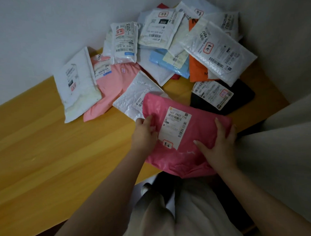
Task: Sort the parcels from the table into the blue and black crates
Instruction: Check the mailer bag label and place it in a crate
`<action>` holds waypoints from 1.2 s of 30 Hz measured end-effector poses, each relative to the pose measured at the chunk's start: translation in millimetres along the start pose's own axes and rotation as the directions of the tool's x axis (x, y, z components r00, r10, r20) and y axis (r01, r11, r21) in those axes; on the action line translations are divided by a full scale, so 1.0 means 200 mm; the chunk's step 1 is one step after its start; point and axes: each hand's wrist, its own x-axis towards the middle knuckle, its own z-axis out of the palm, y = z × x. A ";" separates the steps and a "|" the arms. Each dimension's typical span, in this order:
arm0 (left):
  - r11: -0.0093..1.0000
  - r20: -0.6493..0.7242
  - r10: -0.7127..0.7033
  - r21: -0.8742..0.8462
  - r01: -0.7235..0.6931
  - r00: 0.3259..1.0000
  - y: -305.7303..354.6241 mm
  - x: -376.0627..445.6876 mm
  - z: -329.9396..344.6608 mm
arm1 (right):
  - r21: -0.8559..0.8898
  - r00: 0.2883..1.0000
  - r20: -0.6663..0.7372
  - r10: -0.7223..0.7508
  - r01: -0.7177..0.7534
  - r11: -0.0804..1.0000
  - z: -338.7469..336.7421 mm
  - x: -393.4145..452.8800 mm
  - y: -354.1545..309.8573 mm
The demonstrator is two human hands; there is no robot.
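A bright pink parcel (187, 157) with a white shipping label hangs over the front edge of the yellow wooden table (46, 139). My left hand (144, 131) grips its left edge, fingers curled round it. My right hand (221, 143) holds its right side, thumb and fingers spread on top. Behind it lie a white bubble mailer (134, 94), a pale pink parcel (113, 84), a black parcel (238, 99) and a heap of white, blue and orange parcels (177, 46). No blue or black crate is in view.
A white wall (42, 33) runs behind the table, and another wall closes the right side. A light curtain or cloth (284, 139) hangs at the right. My pale trousers and a shoe (146, 187) show below the table's front edge.
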 end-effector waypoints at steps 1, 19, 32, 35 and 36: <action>1.000 -0.028 0.020 -0.018 -0.021 0.999 -0.02 -0.02 -0.02 | 0.001 1.000 -0.018 -0.010 0.010 1.000 0.00 0.00 -0.02; 0.925 -0.297 -0.127 -0.381 0.005 0.946 -1.17 -0.90 -0.65 | -0.107 0.941 0.052 -0.333 0.337 0.935 0.67 -0.81 -0.69; 0.793 -0.435 -0.439 -0.600 0.111 0.786 -2.24 -1.62 -0.98 | -0.163 0.749 0.348 -0.565 0.641 0.750 1.52 -1.46 -1.38; 0.771 -0.427 -0.483 -0.621 0.140 0.765 -2.36 -1.63 -1.02 | -0.194 0.729 0.368 -0.578 0.668 0.719 1.67 -1.47 -1.45; 0.768 -0.425 -0.491 -0.623 0.148 0.760 -2.40 -1.62 -1.04 | -0.195 0.727 0.376 -0.575 0.669 0.718 1.72 -1.47 -1.48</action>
